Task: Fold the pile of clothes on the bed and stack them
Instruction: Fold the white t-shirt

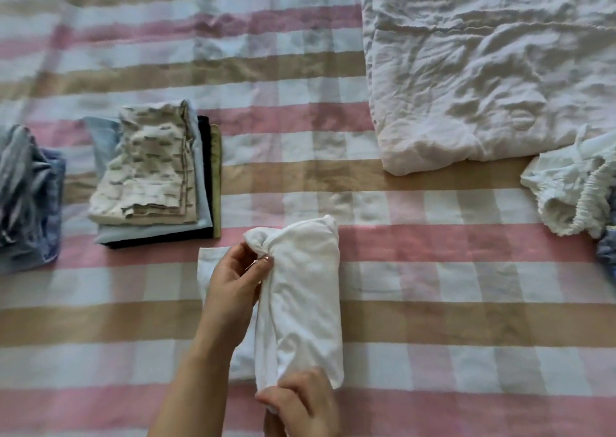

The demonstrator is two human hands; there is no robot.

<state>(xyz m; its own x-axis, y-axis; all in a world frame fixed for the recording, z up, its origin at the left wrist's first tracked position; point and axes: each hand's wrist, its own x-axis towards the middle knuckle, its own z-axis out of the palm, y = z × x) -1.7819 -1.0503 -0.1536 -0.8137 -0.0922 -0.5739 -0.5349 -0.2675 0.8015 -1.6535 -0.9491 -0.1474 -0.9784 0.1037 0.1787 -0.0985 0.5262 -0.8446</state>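
A soft white garment (pixel 303 296), folded into a long narrow shape, lies near the middle of the checked bed (pixel 433 286). The left hand (pixel 233 283) pinches its bunched far end; the right hand (pixel 300 400) grips its near end. To the left sits a flat folded stack (pixel 153 170), with wrinkled white cloth (pixel 483 70) far right.

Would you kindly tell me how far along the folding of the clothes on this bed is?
Done: a squared stack of folded clothes topped by a cream patterned cloth; the blue striped bundle beside it looks folded too. In hand: the left hand and right hand pinch a plain white garment, half folded lengthwise. Left: a crumpled white elastic-edged garment and a large wrinkled white cloth at the right.
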